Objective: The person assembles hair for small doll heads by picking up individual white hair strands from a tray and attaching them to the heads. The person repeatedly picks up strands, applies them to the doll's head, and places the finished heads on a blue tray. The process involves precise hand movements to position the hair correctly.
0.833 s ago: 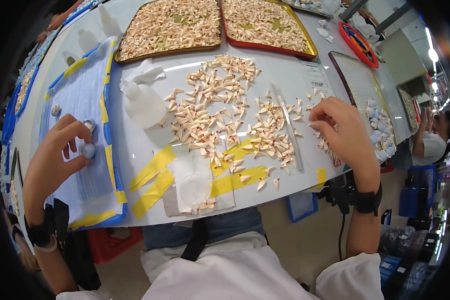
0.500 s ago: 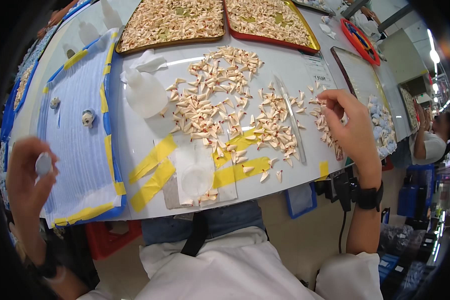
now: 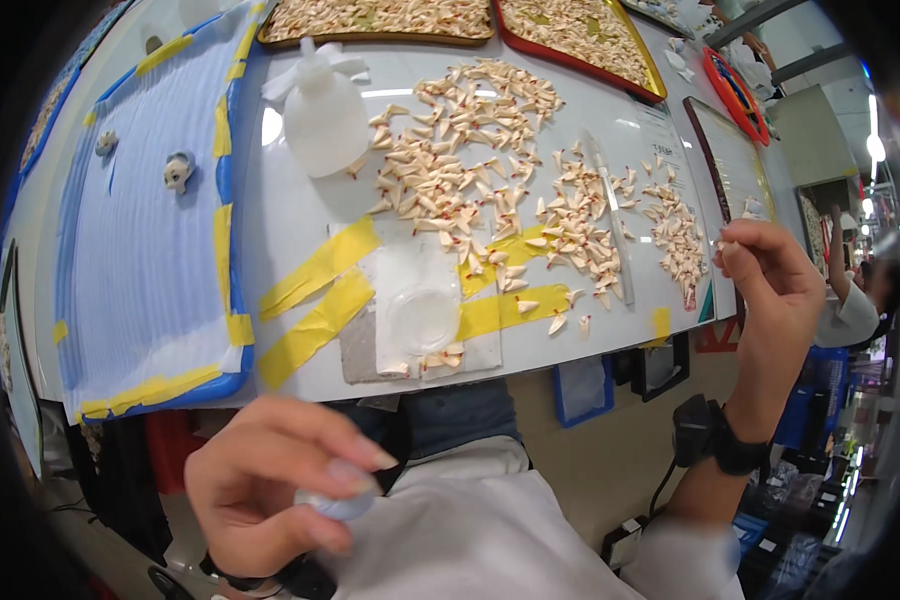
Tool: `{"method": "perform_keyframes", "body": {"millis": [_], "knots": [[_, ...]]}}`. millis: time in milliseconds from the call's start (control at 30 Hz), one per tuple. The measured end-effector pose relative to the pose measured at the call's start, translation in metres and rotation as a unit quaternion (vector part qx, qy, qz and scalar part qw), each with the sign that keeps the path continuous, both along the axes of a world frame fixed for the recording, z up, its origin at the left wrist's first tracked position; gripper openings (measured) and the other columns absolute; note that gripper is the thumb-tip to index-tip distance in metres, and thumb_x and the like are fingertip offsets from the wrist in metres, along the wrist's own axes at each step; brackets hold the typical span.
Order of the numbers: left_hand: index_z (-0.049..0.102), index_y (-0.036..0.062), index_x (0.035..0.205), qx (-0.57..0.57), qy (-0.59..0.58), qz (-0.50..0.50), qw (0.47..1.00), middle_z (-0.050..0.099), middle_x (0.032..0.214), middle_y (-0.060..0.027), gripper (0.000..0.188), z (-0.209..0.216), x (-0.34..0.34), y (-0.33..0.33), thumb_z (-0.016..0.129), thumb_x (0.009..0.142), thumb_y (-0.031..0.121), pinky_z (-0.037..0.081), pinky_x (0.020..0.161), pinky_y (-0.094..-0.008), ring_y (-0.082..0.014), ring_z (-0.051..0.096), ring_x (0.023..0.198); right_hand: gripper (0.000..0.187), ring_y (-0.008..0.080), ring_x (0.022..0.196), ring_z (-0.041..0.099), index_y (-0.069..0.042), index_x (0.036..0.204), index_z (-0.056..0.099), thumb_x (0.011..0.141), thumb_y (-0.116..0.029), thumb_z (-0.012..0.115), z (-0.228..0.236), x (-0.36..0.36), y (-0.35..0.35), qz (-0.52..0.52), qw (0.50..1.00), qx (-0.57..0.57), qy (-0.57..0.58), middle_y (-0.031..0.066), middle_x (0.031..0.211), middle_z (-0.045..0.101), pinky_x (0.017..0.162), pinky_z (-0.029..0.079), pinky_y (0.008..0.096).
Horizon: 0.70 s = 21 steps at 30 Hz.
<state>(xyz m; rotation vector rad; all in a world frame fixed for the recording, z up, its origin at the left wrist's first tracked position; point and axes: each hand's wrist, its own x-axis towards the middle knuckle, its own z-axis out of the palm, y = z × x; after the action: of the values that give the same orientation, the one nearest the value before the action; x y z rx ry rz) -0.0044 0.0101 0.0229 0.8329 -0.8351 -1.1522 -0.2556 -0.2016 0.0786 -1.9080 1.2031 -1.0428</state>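
Observation:
My left hand [image 3: 270,490] is low in front of my body, its thumb and fingers closed round a small, rounded light-blue piece [image 3: 338,503]. Off the table's right edge, my right hand [image 3: 780,285] is raised with thumb and forefinger pinched; a tiny pale bit shows at the fingertips, too small to name. Many small cream cones with dark red tips [image 3: 450,170] lie loose on the white table, with a smaller group [image 3: 678,235] nearest my right hand. A slim, clear pen-shaped stick [image 3: 610,215] lies between the groups.
On the left, a blue tray [image 3: 232,330] lined with ribbed sheet holds two small doll-like heads [image 3: 179,173]. A translucent bottle [image 3: 325,125] and a clear round dish [image 3: 422,318] stand beside the cones. Trays of cones [image 3: 380,42] line the back. Another person [image 3: 840,300] sits right.
My left hand has come from beyond the blue tray to in front of my body, still holding the light-blue piece. My right hand has left the small cone group, moving outward. The view has shifted.

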Motion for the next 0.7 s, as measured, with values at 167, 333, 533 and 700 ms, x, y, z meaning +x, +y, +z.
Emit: {"method": "perform_keyframes", "body": {"millis": [167, 333, 533, 700], "knots": [[0.059, -0.0064, 0.096, 0.052, 0.029, 0.023, 0.998, 0.056, 0.101, -0.0223, 0.026, -0.004, -0.012, -0.014, 0.067, 0.071, -0.002, 0.047, 0.078, -0.0322, -0.0262, 0.058, 0.094, 0.014, 0.012, 0.075, 0.058, 0.002, 0.086, 0.058, 0.074, 0.008, 0.06, -0.001, 0.044, 0.028, 0.122, 0.992, 0.03, 0.0, 0.0079, 0.083, 0.06, 0.064, 0.046, 0.0205], [0.052, -0.0013, 0.092, 0.052, -0.067, 0.026, 0.996, 0.055, 0.095, -0.0201, 0.033, -0.009, -0.011, -0.019, 0.072, 0.072, 0.014, 0.049, 0.056, -0.0232, -0.0181, 0.06, 0.067, 0.014, 0.0125, 0.074, 0.055, 0.002, 0.079, 0.06, 0.066, 0.009, 0.063, -0.007, 0.088, 0.032, 0.283, 0.958, 0.016, 0.036, 0.0074, 0.08, 0.059, 0.064, 0.041, 0.0219], [0.051, -0.0009, 0.093, 0.028, -0.081, 0.051, 0.995, 0.05, 0.097, -0.0169, 0.041, -0.017, -0.003, -0.015, 0.078, 0.065, 0.012, 0.05, 0.058, -0.0247, -0.0185, 0.06, 0.071, 0.016, 0.0136, 0.069, 0.05, -0.003, 0.071, 0.062, 0.059, 0.006, 0.066, -0.014, 0.116, 0.036, 0.318, 0.933, -0.062, 0.157, 0.0054, 0.072, 0.053, 0.061, 0.037, 0.0241], [0.052, -0.0007, 0.092, -0.011, -0.142, 0.034, 0.989, 0.048, 0.099, -0.0155, 0.041, -0.022, 0.006, -0.015, 0.079, 0.063, 0.01, 0.051, 0.061, -0.0246, -0.0186, 0.06, 0.074, 0.019, 0.0141, 0.069, 0.05, -0.003, 0.071, 0.061, 0.055, 0.006, 0.066, -0.012, 0.121, 0.039, 0.315, 0.925, -0.105, 0.185, 0.0052, 0.072, 0.05, 0.06, 0.038, 0.0247]]}}
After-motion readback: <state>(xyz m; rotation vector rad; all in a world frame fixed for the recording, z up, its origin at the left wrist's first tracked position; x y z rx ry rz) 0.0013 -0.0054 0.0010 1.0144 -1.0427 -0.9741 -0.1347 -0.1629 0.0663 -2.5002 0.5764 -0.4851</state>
